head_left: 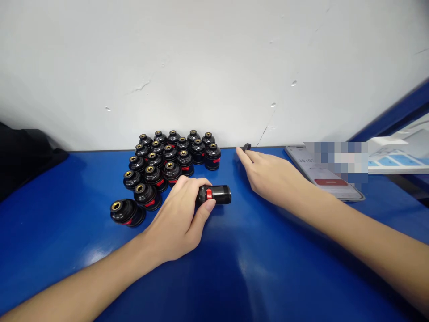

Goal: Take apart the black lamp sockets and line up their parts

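Observation:
My left hand (182, 212) is closed round a black lamp holder (221, 195), thumb and fingers gripping its rounded end. The holder lies on its side, its cylindrical end pointing right and a red mark showing by my thumb. My right hand (268, 175) reaches to the back of the table, near the wall. Its fingers are bent round a small black piece (247, 146), mostly hidden behind them. Left of my hands stand several similar black lamp holders (154, 175) in a close group, with brass-rimmed holes on top and red marks on their sides.
The blue table (214, 268) meets a white wall (208, 67) at the back. A phone (330, 182) showing a timer lies at the right, partly blurred out. Black cloth (27, 161) is at the left edge. A blue frame (398, 107) and printed sheets (398, 160) are at the far right.

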Motion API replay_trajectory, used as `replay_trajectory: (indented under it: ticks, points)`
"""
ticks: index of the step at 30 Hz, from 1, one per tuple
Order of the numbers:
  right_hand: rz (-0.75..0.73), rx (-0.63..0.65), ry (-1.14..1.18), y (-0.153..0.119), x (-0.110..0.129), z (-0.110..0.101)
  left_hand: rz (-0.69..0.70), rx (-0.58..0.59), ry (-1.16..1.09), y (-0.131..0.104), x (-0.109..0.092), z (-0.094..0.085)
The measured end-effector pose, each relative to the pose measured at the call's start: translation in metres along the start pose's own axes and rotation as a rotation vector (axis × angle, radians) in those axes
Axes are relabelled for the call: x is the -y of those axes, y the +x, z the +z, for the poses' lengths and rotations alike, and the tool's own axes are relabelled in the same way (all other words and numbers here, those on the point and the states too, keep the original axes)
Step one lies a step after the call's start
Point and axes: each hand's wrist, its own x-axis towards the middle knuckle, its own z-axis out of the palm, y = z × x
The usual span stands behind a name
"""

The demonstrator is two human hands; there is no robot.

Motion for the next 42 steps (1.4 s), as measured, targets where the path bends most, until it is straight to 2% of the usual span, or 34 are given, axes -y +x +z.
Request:
replay_trajectory:
  ticks: [6, 10, 18, 27, 37, 42]
  points:
    - [-0.043, -0.08, 0.041, 0.005, -0.003, 0.005, -0.012, 0.004, -0.008, 0.0, -0.001, 0.0]
    - [-0.058, -0.076, 0.071, 0.008, -0.004, 0.007, -0.017, 0.011, -0.017, 0.0, 0.0, 0.0]
    - [-0.068, -0.149, 0.082, 0.004, 0.0, 0.003, -0.012, 0.01, -0.011, 0.0, -0.001, 0.0]
    - [-0.03, -0.144, 0.171, 0.003, 0.006, 0.012, -0.001, 0.008, -0.009, 0.001, 0.0, 0.0]
    - [-0.016, -0.129, 0.199, 0.008, 0.005, 0.007, -0.011, 0.004, 0.005, 0.001, -0.001, 0.001]
    - [0.044, -0.214, 0.392, 0.0, 0.01, -0.003, -0.006, 0.001, 0.017, 0.002, -0.001, 0.001]
